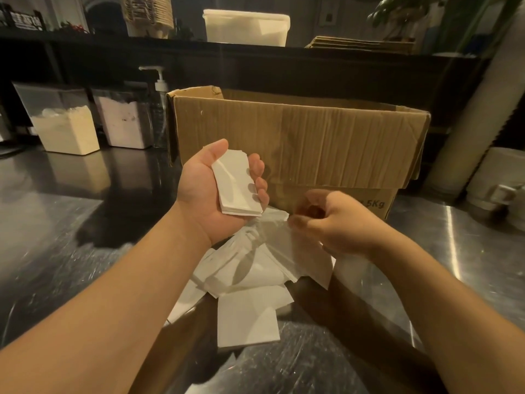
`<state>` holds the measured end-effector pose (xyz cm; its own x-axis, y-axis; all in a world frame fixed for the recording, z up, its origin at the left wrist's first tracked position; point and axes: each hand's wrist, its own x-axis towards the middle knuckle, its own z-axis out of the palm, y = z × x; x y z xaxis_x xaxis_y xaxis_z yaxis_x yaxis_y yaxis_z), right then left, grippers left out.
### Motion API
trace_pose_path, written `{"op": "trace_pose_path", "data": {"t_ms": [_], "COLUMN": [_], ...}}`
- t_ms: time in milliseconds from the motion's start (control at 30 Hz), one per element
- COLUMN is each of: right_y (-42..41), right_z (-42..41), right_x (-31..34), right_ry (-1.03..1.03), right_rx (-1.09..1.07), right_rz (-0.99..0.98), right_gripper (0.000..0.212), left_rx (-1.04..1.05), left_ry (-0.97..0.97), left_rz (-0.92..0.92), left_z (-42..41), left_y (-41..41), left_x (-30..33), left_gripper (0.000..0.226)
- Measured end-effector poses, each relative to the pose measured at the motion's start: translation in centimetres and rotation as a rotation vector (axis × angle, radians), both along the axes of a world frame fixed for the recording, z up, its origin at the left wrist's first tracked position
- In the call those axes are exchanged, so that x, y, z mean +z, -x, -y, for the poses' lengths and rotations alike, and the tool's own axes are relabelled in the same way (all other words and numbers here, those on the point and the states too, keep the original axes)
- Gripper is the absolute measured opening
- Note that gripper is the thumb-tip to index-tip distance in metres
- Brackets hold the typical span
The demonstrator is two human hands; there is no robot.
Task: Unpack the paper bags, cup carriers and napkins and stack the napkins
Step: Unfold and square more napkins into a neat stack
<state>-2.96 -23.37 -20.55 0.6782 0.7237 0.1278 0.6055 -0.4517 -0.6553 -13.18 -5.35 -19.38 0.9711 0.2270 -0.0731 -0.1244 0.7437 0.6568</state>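
An open cardboard box (298,140), its lower front corner printed "5Kg", stands on a steel counter (56,223). Just in front of the box, loose white napkins (247,317) lie heaped in clear plastic wrap (264,243). Before the box's left half, the left hand (210,191), palm up, curls around a small napkin stack (237,186). Right of it, the right hand (332,223) pinches the wrap. Left of the box stand a pump bottle (159,106) and two powder bins (65,120).

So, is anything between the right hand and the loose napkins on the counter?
Yes: clear plastic wrap, pinched by the right hand, drapes over the scattered white paper napkins; the nearest ones lie uncovered.
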Motion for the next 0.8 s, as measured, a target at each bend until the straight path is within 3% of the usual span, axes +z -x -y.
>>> {"op": "trace_pose_path", "data": {"t_ms": [167, 300, 433, 567, 667, 800], "right_y": [1.9, 2.5, 2.5, 2.2, 1.9, 1.7], "right_z": [-0.4, -0.5, -0.9, -1.0, -0.7, -0.5], "right_x": [0.4, 0.5, -0.2, -0.4, -0.2, 0.4], "right_ry": [0.172, 0.315, 0.335, 0.203, 0.038, -0.330], "right_rx": [0.217, 0.313, 0.314, 0.281, 0.242, 0.185], "right_rz": [0.008, -0.091, -0.031, 0.024, -0.001, -0.123], "right_gripper": [0.026, 0.051, 0.041, 0.016, 0.011, 0.011], "left_rx": [-0.003, -0.010, -0.007, 0.003, 0.013, 0.012], "left_ry": [-0.016, -0.024, -0.018, -0.019, -0.012, -0.013], "left_rz": [-0.009, -0.014, -0.020, -0.026, -0.027, -0.028], "left_z": [0.0, 0.1, 0.0, 0.0, 0.0, -0.1], "left_y": [-0.1, -0.1, -0.1, -0.2, -0.2, -0.1], "left_x": [-0.2, -0.2, -0.2, -0.2, -0.3, -0.3], "left_gripper": [0.045, 0.044, 0.043, 0.043, 0.044, 0.044]}}
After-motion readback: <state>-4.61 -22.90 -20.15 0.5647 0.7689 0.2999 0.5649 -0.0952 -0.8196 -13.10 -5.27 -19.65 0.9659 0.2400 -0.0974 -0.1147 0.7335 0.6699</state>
